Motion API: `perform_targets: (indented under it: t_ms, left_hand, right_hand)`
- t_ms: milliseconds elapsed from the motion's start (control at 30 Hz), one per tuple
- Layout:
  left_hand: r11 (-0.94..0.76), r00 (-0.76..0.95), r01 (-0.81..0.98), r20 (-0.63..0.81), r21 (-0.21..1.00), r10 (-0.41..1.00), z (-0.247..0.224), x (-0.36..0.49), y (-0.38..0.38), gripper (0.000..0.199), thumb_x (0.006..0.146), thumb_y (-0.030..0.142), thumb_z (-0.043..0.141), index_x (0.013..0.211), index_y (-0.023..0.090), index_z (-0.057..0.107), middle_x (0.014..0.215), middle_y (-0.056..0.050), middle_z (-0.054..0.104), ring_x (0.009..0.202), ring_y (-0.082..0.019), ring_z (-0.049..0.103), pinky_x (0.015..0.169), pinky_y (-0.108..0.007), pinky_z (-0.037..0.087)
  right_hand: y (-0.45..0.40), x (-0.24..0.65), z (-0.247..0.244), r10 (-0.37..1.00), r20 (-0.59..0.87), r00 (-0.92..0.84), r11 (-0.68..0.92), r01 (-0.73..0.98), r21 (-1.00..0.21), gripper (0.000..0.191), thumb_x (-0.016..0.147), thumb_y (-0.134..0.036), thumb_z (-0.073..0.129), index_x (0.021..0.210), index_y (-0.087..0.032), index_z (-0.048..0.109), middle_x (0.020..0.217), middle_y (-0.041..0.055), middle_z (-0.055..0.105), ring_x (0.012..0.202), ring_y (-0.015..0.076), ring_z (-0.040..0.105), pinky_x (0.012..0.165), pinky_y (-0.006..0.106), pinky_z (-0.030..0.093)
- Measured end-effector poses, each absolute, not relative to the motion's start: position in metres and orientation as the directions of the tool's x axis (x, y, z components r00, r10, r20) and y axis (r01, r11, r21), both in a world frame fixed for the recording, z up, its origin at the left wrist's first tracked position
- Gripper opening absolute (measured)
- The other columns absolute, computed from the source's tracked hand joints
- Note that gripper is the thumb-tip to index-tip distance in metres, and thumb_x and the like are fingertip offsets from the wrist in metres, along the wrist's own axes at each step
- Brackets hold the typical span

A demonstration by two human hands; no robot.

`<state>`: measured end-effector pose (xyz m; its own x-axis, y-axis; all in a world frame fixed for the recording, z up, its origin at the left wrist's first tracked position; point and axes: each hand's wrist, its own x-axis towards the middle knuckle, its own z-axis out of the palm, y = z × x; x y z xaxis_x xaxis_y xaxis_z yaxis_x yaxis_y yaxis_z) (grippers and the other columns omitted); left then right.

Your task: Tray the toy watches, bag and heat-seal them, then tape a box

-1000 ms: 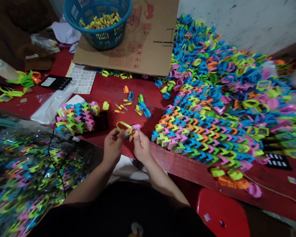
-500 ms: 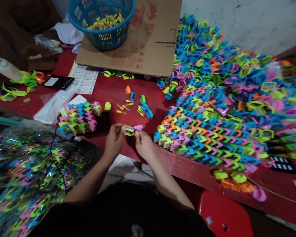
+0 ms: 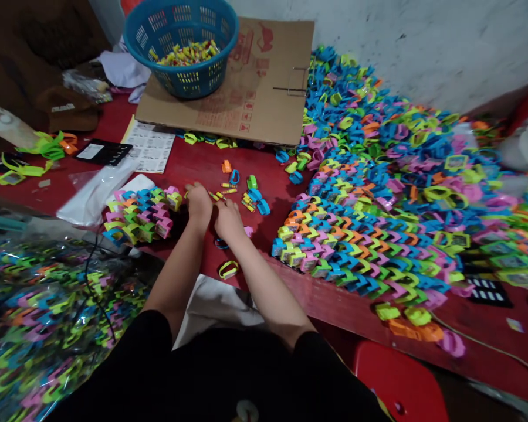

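On red table (image 3: 193, 157), both hands (image 3: 199, 205) (image 3: 229, 221)

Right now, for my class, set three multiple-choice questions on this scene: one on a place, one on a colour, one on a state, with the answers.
1. Where does the blue plastic basket stand?
A) On a cardboard sheet
B) On a red stool
C) On a plastic-wrapped heap

2. What colour is the table top?
A) Green
B) Red
C) White

3. What is the state of the yellow-green plastic band nearer the table edge than the left hand and right hand?
A) Worn on a wrist
B) Lying on the table
C) Inside the basket

Answers:
1. A: the basket's base sits on the cardboard.
2. B: the bare top shows red between the pieces.
3. B: it rests by the edge, touching neither hand.
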<state>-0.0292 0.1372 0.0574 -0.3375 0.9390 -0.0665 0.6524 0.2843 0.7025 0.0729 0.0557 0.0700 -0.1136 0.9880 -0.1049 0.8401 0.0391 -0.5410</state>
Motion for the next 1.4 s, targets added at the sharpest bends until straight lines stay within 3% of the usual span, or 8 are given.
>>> perform_targets:
  t_ms: [167,267,433,567,700,800,1067,1400]
  left_hand:
    - [0.222,-0.227,0.794,-0.062,0.565,0.972,0.074,-0.028,0.107,0.030,0.105,0.006,0.052,0.125,0.006,0.074,0.131,-0.035,0.077,0.120,-0.043,0.079,0.104,-0.048,0.057]
    - [0.103,-0.179,0.727,0.042,0.678,0.983,0.079,-0.033,0.063,0.017,0.103,0.015,0.064,0.110,0.014,0.080,0.119,-0.024,0.083,0.115,-0.038,0.080,0.106,-0.044,0.056]
    - [-0.153,-0.186,0.395,0.242,0.906,0.952,0.094,-0.052,-0.010,0.023,0.099,0.045,0.082,0.096,0.022,0.083,0.096,-0.006,0.082,0.090,-0.024,0.074,0.086,-0.032,0.056]
    - [-0.102,-0.235,0.048,0.111,0.994,0.966,0.101,-0.055,-0.041,0.048,0.099,0.067,0.083,0.086,0.021,0.076,0.084,-0.002,0.070,0.076,-0.017,0.063,0.073,-0.026,0.053]
    - [0.058,-0.126,-0.228,-0.089,0.972,0.988,0.099,-0.037,-0.063,0.058,0.098,0.078,0.078,0.101,0.021,0.076,0.097,-0.005,0.079,0.078,-0.015,0.071,0.075,-0.026,0.062]
    - [0.140,-0.041,-0.249,-0.155,0.958,0.987,0.099,-0.024,-0.076,0.057,0.093,0.076,0.086,0.106,0.021,0.073,0.112,-0.010,0.085,0.088,-0.019,0.080,0.083,-0.032,0.068]
    - [0.202,0.040,-0.300,-0.199,0.932,0.979,0.109,-0.017,-0.079,0.056,0.088,0.070,0.093,0.104,0.021,0.072,0.096,-0.009,0.086,0.090,-0.026,0.085,0.083,-0.037,0.070]
    - [0.172,0.064,-0.273,-0.160,0.947,0.985,0.120,-0.015,-0.079,0.052,0.091,0.066,0.093,0.109,0.021,0.074,0.095,-0.009,0.086,0.085,-0.024,0.086,0.080,-0.034,0.070]
  right_hand:
    - [0.098,0.060,0.055,0.977,-0.210,-0.035,-0.078,0.860,-0.504,0.045,0.114,-0.007,0.035,0.138,-0.012,0.073,0.150,0.0259,0.065,0.135,0.0342,0.056,0.114,0.047,0.050]
    - [0.090,0.069,0.058,0.984,-0.179,-0.002,-0.103,0.810,-0.578,0.029,0.112,-0.012,0.048,0.131,-0.013,0.070,0.143,0.0240,0.067,0.129,0.0326,0.058,0.111,0.045,0.050]
    - [0.025,0.096,0.072,0.999,0.021,0.038,0.005,0.374,-0.927,0.022,0.120,-0.035,0.042,0.130,-0.021,0.057,0.100,0.0033,0.066,0.092,0.0210,0.063,0.089,0.033,0.052]
    - [-0.043,0.108,0.075,0.999,0.034,0.010,0.032,0.135,-0.990,0.038,0.119,-0.060,0.046,0.120,-0.026,0.061,0.098,0.0004,0.065,0.088,0.0183,0.064,0.083,0.029,0.054]
    - [-0.080,0.113,0.069,0.997,-0.060,-0.055,-0.059,0.020,-0.998,0.046,0.116,-0.070,0.047,0.123,-0.027,0.065,0.092,0.0005,0.066,0.081,0.0194,0.065,0.074,0.031,0.057]
    - [-0.089,0.120,0.069,0.999,-0.039,0.006,-0.039,0.044,-0.998,0.048,0.115,-0.073,0.048,0.118,-0.028,0.064,0.095,0.0022,0.069,0.086,0.0210,0.068,0.076,0.032,0.057]
    - [-0.094,0.143,0.082,1.000,0.007,0.020,0.004,0.155,-0.988,0.055,0.116,-0.077,0.040,0.099,-0.027,0.055,0.082,-0.0023,0.059,0.075,0.0183,0.055,0.072,0.030,0.047]
    - [-0.095,0.148,0.093,0.999,0.052,-0.005,0.052,0.252,-0.966,0.056,0.120,-0.072,0.031,0.094,-0.027,0.055,0.080,0.0007,0.062,0.076,0.0207,0.060,0.071,0.032,0.046]
